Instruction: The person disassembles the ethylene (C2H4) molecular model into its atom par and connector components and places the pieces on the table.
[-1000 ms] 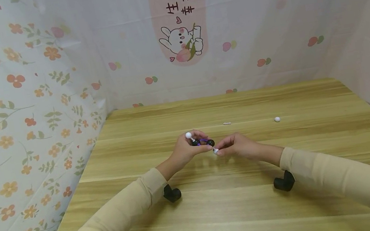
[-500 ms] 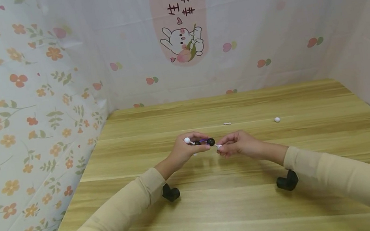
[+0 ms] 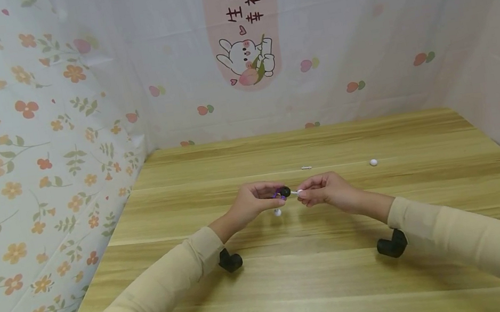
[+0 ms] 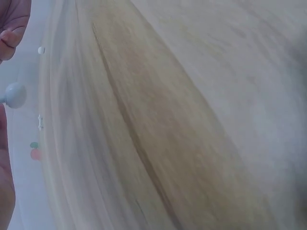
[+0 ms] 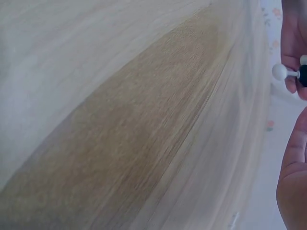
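Observation:
Between both hands is a ball-and-stick molecular model with a black ball [image 3: 285,191], purple links [image 3: 278,194] and white balls on short white sticks. My left hand [image 3: 256,198] pinches it around the purple links, its fingers hiding part of the model. One white ball [image 3: 278,212] hangs below the left thumb; the left wrist view shows a white ball [image 4: 16,95] beyond that hand. My right hand [image 3: 328,193] pinches another white ball [image 3: 301,193], whose stick runs to the black ball. In the right wrist view, a white ball [image 5: 279,72] projects on its stick beside the black one.
Farther back on the wooden table [image 3: 269,282] lie a small white connector stick [image 3: 306,167] and a loose white ball [image 3: 374,162]. Black wrist mounts [image 3: 230,261] hang under both sleeves. A patterned cloth [image 3: 180,80] rises behind the table, with floral cloth on the left.
The model has turned in the left hand: the white ball that stood up at its left is out of sight there, and one now hangs below. The right hand has shifted slightly right and up.

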A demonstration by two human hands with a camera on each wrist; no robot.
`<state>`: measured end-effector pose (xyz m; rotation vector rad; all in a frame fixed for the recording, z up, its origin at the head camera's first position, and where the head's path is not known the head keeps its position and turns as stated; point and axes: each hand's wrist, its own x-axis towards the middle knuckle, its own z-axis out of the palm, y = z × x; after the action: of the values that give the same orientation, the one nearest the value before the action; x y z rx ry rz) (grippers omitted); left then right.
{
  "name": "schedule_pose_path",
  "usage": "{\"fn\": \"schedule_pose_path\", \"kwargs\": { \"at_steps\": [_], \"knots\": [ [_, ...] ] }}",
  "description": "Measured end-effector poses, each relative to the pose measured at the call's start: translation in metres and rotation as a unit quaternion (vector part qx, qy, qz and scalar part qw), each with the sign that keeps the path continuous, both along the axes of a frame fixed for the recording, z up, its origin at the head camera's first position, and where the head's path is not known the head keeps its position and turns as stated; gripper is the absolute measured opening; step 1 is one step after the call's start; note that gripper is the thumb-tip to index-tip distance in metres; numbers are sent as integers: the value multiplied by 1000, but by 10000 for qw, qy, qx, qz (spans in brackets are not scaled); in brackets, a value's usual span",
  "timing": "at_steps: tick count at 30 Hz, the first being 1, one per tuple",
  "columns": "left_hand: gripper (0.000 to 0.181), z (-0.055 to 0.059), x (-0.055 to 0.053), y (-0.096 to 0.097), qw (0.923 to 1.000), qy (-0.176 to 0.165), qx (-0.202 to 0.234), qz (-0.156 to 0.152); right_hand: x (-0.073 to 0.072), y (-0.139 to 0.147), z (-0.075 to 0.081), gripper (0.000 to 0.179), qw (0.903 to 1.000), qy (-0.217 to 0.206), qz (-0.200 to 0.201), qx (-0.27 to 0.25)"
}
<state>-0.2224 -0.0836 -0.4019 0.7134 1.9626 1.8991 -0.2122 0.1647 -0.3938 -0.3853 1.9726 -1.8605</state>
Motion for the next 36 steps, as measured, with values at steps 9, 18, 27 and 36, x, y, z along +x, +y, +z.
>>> {"fn": "schedule_pose_path", "kwargs": {
  "at_steps": [9,18,27,36],
  "knots": [
    [29,2,1,8,9989,341,-304,74,4,-5,3,18,9998,195,-40,87],
    [31,-2,-1,10,9987,473,-175,-41,6,-5,0,26,9992,369,-131,83],
    [20,-4,1,9,9968,777,-179,7,8,-8,-3,28,9979,582,-286,28],
    [19,6,8,9,9961,826,-255,173,12,-15,-3,37,9951,811,-562,-77]
  ]
}}
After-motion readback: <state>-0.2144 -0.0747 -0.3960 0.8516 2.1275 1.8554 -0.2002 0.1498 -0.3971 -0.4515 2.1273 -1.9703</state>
